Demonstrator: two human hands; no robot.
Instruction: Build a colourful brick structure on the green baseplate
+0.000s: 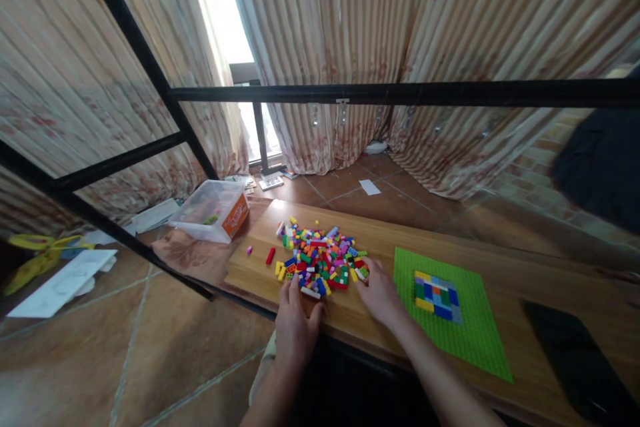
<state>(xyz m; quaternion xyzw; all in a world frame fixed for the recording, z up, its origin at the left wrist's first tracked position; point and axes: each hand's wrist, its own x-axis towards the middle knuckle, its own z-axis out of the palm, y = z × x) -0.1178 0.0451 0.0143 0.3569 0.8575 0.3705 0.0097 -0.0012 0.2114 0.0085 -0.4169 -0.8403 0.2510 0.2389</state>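
A loose pile of small multicoloured building bricks [320, 255] lies on the wooden table. My left hand [295, 323] rests at the pile's near edge, thumb spread from the fingers, with a white brick [311, 293] just beyond it. At the right edge of the pile, my right hand [377, 290] reaches in, fingers apart and touching or close to a few yellow and white bricks. Right of that hand lies a green baseplate [470, 340] bearing a flat square pattern of bricks [437, 296] in blue, yellow, white, green and orange.
A clear plastic box [200, 210] with an orange label stands beyond the table's left end. A red brick [271, 255] lies apart from the pile. A dark flat object [575, 353] sits on the table [380, 230] at right. A black metal bar [400, 93] crosses behind.
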